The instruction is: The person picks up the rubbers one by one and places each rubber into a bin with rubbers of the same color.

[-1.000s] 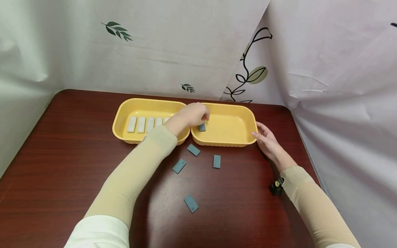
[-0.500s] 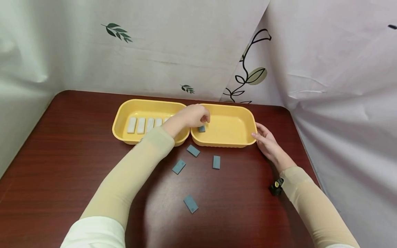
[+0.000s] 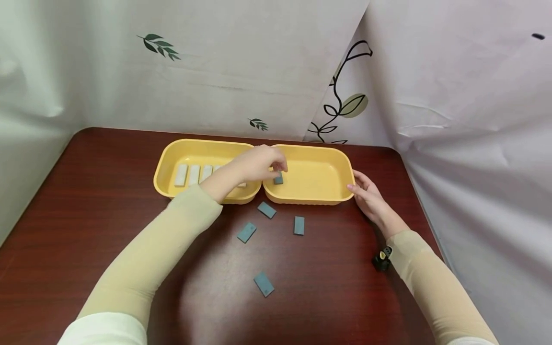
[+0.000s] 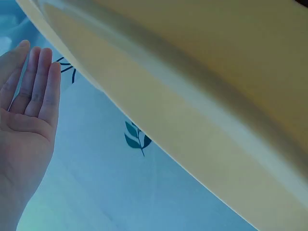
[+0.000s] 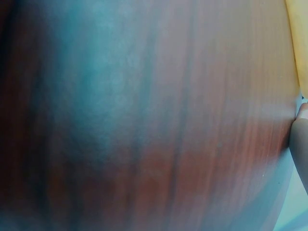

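My left hand [image 3: 262, 160] hovers over the left end of the right yellow tray [image 3: 316, 175], just above a blue-grey rectangular tile [image 3: 279, 179] lying inside. In the left wrist view its fingers extend nearly straight, thumb apart, with nothing between them. At that tray's right end my right hand [image 3: 370, 197] grips the rim, thumb on top and fingers outside; only a bit of this hand [image 5: 301, 130] shows in the right wrist view. Several white tiles [image 3: 194, 175] stand in a row in the left yellow tray [image 3: 172, 145], some hidden behind my left forearm.
Several loose blue-grey tiles lie on the dark red table [image 3: 336, 287] before the trays: one angled [image 3: 267, 210], an upright tile [image 3: 299, 225], others further left and nearer. A black device [image 3: 381, 259] sits at the right wrist. Patterned white curtains [image 3: 241, 72] enclose the back and sides.
My left hand's fingers have loosened above the blue-grey tile, and the hand and forearm have shifted slightly left. The tile stays in the right tray. My right hand keeps its grip on the rim.
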A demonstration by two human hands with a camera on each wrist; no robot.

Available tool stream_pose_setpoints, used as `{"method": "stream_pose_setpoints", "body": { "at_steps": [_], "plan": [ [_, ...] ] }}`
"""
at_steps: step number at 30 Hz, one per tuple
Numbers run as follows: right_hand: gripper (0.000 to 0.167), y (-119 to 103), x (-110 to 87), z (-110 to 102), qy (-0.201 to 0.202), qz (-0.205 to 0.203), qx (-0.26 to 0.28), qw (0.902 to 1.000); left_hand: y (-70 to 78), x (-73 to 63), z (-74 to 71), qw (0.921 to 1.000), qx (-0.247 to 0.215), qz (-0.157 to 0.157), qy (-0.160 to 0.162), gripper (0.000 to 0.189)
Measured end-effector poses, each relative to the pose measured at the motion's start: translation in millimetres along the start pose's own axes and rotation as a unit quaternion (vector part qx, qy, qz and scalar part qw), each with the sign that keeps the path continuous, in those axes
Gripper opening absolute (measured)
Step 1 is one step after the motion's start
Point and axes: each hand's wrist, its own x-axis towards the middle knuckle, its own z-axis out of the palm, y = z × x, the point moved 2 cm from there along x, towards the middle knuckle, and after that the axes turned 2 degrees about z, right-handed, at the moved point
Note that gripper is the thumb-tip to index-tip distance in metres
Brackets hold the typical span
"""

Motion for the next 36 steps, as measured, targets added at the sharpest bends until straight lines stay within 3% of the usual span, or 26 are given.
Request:
{"method": "stream_pose_setpoints", "body": {
  "at_steps": [5, 12, 18, 31, 36],
  "plan": [
    [0.038, -1, 0.6, 1, 0.009, 0.007, -0.013, 0.9999, 2.7, -24.8, -1.0, 0.9998, -0.016, -0.003, 0.011, 0.015],
    [0.05, -2, -0.6, 2, 0.014, 0.02, -0.019, 0.9995, 6.1, -52.6, 4.3, 0.9977, -0.036, 0.027, 0.051, 0.015],
    [0.041, -2, 0.6, 1, 0.009, 0.019, -0.014, 0.9997, 14.8, -70.0, 12.9, 0.9956, -0.038, 0.048, 0.07, 0.018],
    [0.039, 0, 0.8, 0, 0.009, 0.007, -0.005, 0.9999, 34.6, -95.6, 43.0, 0.9954, -0.015, 0.083, 0.045, 0.019],
    [0.042, 0, 1.4, 0, 0.013, 0.009, -0.011, 0.9998, 39.8, -103.7, 52.8, 0.9962, 0.0, 0.08, 0.034, 0.02]
  ]
}}
